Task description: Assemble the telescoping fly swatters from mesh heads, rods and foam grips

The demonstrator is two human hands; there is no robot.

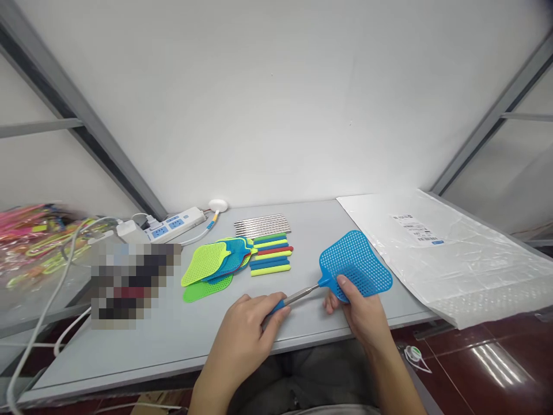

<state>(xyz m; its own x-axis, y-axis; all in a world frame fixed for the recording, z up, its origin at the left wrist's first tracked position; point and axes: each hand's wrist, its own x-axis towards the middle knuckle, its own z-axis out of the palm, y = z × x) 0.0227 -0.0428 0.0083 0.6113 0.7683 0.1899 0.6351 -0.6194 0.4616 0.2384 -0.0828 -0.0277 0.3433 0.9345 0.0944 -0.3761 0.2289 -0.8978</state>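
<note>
A blue fly swatter [356, 262] spans both my hands above the front of the table. My left hand [253, 323] is closed around its blue handle, where a short metal rod comes out toward the perforated head. My right hand [360, 308] pinches the lower part of that head, thumb on top and fingers partly hidden behind it. Left of centre lies a pile of loose swatter heads [205, 262] in yellow, blue and green. Beside them is a row of coloured handles [270, 262] in yellow, blue, green and red. Several metal rods [262, 225] lie side by side behind the handles.
A white plastic mailer bag [389, 230] with a label covers the table's right side. Power strips [175, 225] with white cables stand at the back left, near a pixelated patch. Bagged colourful items [47, 242] sit at far left. A white wall [280, 115] rises behind the table.
</note>
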